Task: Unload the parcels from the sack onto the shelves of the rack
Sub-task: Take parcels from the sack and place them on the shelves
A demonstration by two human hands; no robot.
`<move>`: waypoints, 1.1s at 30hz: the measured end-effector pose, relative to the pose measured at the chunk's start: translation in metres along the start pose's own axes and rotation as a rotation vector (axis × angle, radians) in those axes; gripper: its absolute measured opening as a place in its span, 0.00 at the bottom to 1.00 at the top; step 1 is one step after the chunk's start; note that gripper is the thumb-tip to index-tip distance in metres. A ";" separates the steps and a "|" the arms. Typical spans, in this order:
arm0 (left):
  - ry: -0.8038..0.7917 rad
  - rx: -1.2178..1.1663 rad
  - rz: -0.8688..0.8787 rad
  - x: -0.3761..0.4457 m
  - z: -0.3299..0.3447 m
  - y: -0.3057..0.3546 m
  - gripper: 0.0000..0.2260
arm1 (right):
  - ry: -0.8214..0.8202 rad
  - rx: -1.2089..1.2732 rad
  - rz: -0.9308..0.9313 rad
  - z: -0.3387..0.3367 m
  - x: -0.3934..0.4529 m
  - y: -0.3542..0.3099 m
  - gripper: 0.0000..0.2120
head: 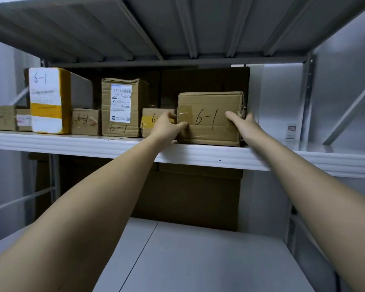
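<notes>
- Both hands on one cardboard parcel (210, 119), marked "6-1" in black pen, sitting at the front edge of the middle shelf (219, 158) of the grey metal rack (308, 98).
- Left hand (167, 125) grips the parcel's left edge: thumb across the front face, fingers wrapped round the side. Right hand (243, 124) does the same on the right edge, thumb on the front; its fingers are hidden behind the box.
- Two-sided grip reads as squaring the box up and sliding it back, label side kept facing out so "6-1" stays readable.
- Parcel base looks flat on the shelf, though I can't tell for sure whether it's fully set down or a touch lifted at the front.
- It goes at the right end of a row: just left is a small taped box (151, 123), partly covered by the left hand, then a tall box with a printed shipping label (121, 107), a small squat box (85, 122), and a white-and-yellow parcel (47, 100). Several also carry "6-1", so this shelf seems to be the slot for that code.
- Shelf space to the right of the held parcel has only a small tag (291, 131) on the back panel; room for more.
- Lower shelf (198, 260) holds a large dark carton (188, 197) at the back.
- Sack not in view, so no count of what's left to unload.
</notes>
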State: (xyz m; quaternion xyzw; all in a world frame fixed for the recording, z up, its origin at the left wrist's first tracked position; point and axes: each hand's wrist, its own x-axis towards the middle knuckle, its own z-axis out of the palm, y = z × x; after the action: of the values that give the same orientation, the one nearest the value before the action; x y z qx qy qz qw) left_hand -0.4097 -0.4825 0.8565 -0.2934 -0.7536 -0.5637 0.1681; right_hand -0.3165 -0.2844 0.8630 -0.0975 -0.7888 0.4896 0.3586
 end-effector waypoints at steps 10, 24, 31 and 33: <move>-0.032 0.116 0.019 0.036 -0.004 -0.022 0.12 | -0.025 -0.074 0.057 0.019 0.025 0.004 0.41; -0.041 0.154 -0.008 0.050 0.000 -0.033 0.04 | -0.054 -0.242 0.087 0.029 0.052 0.013 0.38; -0.047 0.155 -0.013 0.049 0.001 -0.035 0.09 | -0.067 -0.337 0.088 0.029 0.053 0.016 0.33; -0.045 0.157 -0.016 0.049 0.001 -0.034 0.11 | -0.075 -0.341 0.088 0.028 0.053 0.016 0.33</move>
State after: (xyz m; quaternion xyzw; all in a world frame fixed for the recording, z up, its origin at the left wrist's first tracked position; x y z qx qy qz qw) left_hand -0.4687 -0.4761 0.8592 -0.2860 -0.8013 -0.4974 0.1693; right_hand -0.3771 -0.2691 0.8667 -0.1728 -0.8682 0.3671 0.2855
